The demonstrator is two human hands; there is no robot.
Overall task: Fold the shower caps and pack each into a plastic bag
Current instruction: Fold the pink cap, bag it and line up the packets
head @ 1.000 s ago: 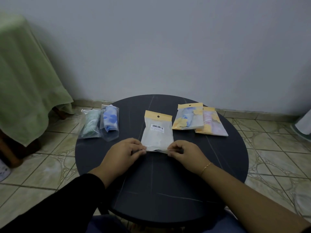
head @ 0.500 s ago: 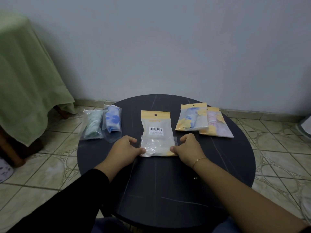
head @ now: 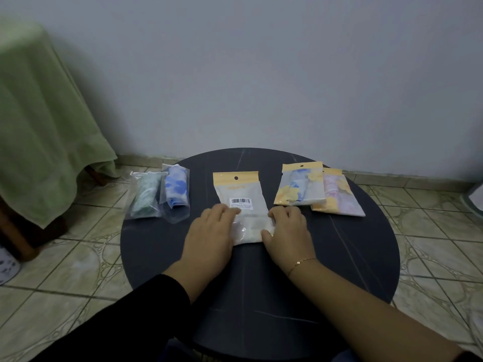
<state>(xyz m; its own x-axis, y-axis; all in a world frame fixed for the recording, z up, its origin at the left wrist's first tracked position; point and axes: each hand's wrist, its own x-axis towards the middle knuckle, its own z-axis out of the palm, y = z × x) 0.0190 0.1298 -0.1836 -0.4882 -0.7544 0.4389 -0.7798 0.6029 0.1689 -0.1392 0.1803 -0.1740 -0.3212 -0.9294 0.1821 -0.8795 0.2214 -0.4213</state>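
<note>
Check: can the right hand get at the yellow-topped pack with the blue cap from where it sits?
Probably yes. The right hand rests flat on the barcode bag; the blue-cap pack lies just beyond it on the table, on top of the pink pack, nothing between.

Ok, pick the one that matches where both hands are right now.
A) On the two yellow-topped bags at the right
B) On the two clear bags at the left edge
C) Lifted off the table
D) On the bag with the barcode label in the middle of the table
D: the left hand and the right hand lie on the lower part of the barcode bag, one at each side.
</note>
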